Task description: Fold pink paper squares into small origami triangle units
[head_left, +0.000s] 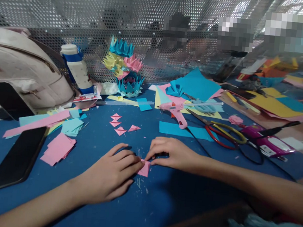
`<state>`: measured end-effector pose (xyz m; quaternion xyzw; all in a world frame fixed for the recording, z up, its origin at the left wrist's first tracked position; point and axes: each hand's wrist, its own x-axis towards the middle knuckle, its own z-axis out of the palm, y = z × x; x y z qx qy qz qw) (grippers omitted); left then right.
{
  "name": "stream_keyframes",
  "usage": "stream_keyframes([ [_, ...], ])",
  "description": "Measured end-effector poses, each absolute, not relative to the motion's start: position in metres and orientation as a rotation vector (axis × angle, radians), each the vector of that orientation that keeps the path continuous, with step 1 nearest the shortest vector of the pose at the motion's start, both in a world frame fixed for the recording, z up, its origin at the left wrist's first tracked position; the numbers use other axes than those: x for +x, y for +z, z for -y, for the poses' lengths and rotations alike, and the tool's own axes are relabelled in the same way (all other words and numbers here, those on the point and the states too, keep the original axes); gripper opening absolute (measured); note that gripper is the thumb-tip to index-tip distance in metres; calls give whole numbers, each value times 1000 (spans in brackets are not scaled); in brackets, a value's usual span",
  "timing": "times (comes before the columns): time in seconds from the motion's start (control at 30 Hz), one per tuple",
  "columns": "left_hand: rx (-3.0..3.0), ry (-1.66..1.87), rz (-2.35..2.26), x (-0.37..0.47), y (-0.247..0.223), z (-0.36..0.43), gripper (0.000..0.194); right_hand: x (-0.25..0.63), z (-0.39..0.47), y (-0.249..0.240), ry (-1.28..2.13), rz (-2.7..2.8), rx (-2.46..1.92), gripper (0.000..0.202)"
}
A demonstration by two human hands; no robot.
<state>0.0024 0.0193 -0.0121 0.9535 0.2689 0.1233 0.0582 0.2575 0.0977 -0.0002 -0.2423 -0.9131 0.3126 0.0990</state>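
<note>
A small folded square of pink paper point(144, 169) lies on the blue table between my two hands. My left hand point(111, 175) is palm down, its fingertips pressing the paper's left side and covering part of it. At the upper right corner, my right hand point(168, 152) pinches the paper's edge with bent fingers. Just beyond the hands sit several small folded pink pieces point(120, 130). A stack of pink paper squares point(58, 149) rests left of my left hand, with light blue squares point(72, 126) behind it.
A pink glue gun point(176, 112), scissors point(225, 134) and a blue paper strip point(188, 130) lie beyond my right hand. At left are a phone point(17, 158), a backpack point(25, 70) and a bottle point(77, 68). Folded paper flowers point(130, 83) stand by the perforated metal screen point(82, 19).
</note>
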Motion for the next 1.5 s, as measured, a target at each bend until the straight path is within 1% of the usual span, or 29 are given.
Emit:
stream_keyframes([
  [0.23, 2895, 380, -813, 4, -11, -22, 42, 250, -110, -2, 1030, 2707, -643, 3],
  [0.47, 2883, 409, -799, 5, -13, -21, 43, 254, -110, -10, 922, 2705, -575, 7],
  [0.67, 2935, 393, -828, 5, -16, -20, 41, 257, -111, -18, 945, 2663, -528, 15],
  [0.77, 2927, 376, -857, 5, -18, -19, 42, 263, -119, -18, 944, 2666, -380, 21],
  [0.87, 2939, 357, -876, 4, -18, -18, 43, 269, -127, -16, 729, 2763, -115, 27],
  [0.93, 2965, 357, -875, 5, -17, -19, 43, 272, -130, -14, 555, 2822, -30, 28],
  [1.0, 2996, 372, -860, 6, -15, -19, 42, 273, -130, -13, 485, 2858, -29, 30],
  [1.07, 3019, 404, -837, 9, -14, -19, 42, 273, -129, -14, 488, 2874, -49, 32],
  [1.2, 3070, 501, -846, 16, -15, -13, 42, 271, -127, -16, 445, 2877, -61, 28],
  [1.37, 3122, 542, -1034, 25, -18, -3, 42, 269, -122, -14, 287, 2943, -86, 30],
  [1.5, 3102, 514, -1143, 27, -19, 1, 43, 262, -113, -15, 191, 2948, -195, 33],
])
